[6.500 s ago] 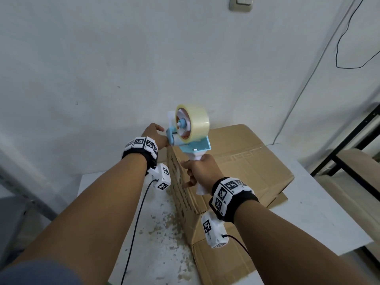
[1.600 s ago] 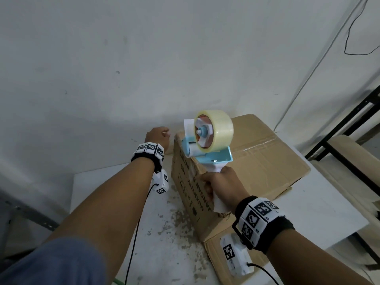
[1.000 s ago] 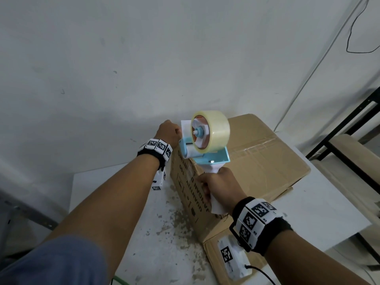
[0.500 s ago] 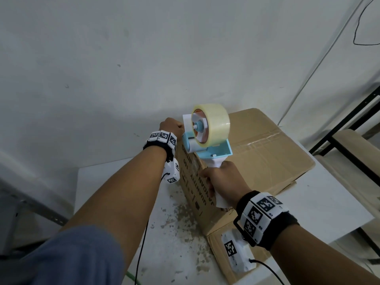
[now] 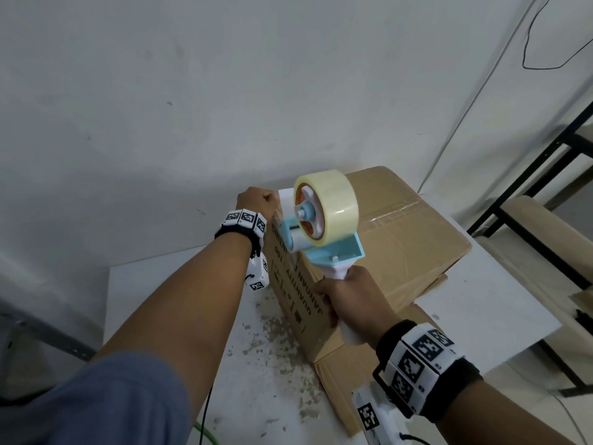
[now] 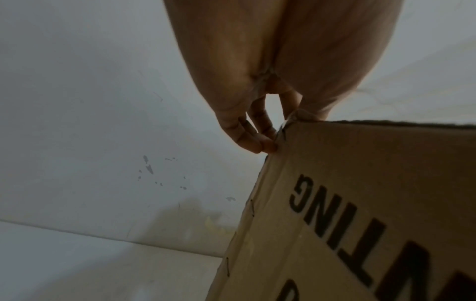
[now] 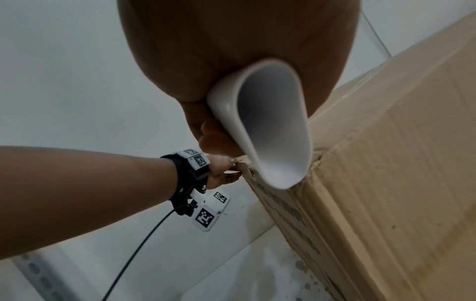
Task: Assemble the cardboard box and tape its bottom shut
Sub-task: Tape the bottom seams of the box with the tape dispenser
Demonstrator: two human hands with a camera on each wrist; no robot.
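Note:
The cardboard box point(image 5: 401, 252) stands on the white table, a clear tape strip running across its top seam. My right hand point(image 5: 349, 300) grips the white handle point(image 7: 270, 132) of the blue tape dispenser point(image 5: 333, 248). The dispenser's roller end sits at the box's upper left edge, and its clear tape roll point(image 5: 333, 203) stands above. My left hand point(image 5: 256, 200) holds the box's far top corner. In the left wrist view the fingers point(image 6: 265, 142) press the corner's far side and the thumb lies on top. A shiny bit of tape shows at that corner.
The table point(image 5: 256, 364) is stained and speckled to the left of the box. A loose box flap point(image 5: 337, 374) lies flat at the front. A white wall stands close behind. A black metal rack point(image 5: 529, 175) is to the right, past the table edge.
My left hand has moved from beside the box onto its far top corner and taken hold there. The dispenser has stayed in my right hand at the box's upper left edge.

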